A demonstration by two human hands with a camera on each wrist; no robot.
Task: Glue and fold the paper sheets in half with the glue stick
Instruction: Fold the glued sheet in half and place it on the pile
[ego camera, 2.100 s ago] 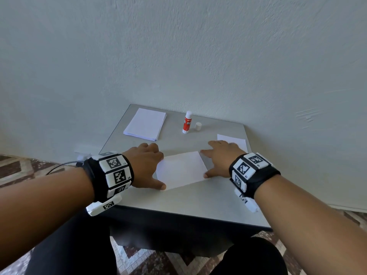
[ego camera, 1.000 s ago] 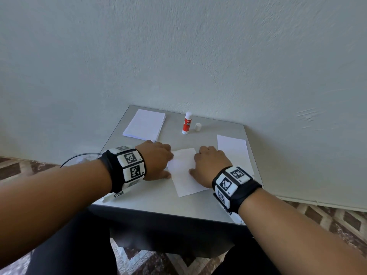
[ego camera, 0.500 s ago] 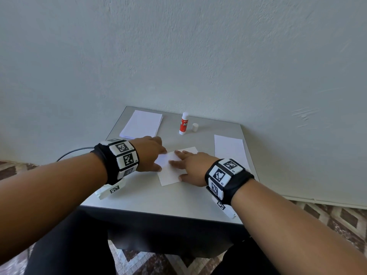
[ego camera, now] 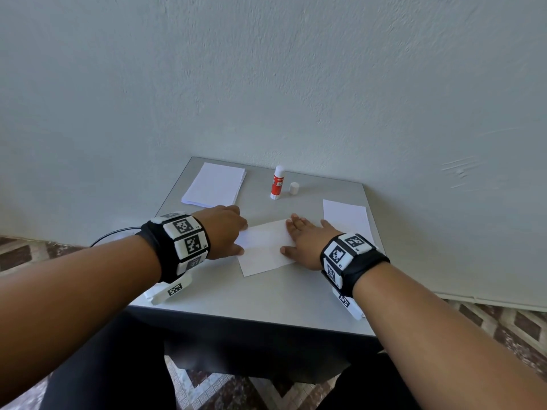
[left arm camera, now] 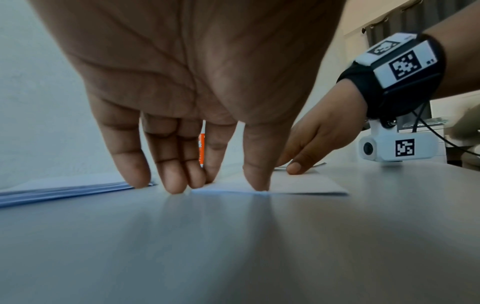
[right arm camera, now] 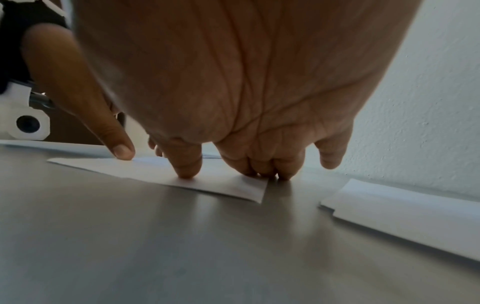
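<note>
A folded white sheet (ego camera: 263, 250) lies flat in the middle of the grey table (ego camera: 266, 303). My left hand (ego camera: 225, 235) presses its left edge with straight fingers; in the left wrist view the left hand's fingertips (left arm camera: 257, 183) touch the folded sheet (left arm camera: 293, 185). My right hand (ego camera: 305, 241) lies flat on the sheet's right edge, and its thumb (right arm camera: 187, 164) presses the folded sheet (right arm camera: 161, 172). The red and white glue stick (ego camera: 277, 182) stands uncapped at the back, its white cap (ego camera: 294, 188) beside it.
A stack of white sheets (ego camera: 214, 184) lies at the back left of the table. Folded sheets (ego camera: 346, 217) lie at the right edge, near the wall (ego camera: 266, 84). A black cable (ego camera: 112, 235) hangs off the table's left side.
My right hand has slid from the sheet's middle to its right edge with the fingers now spread flat. My left hand has stayed at the left edge.
</note>
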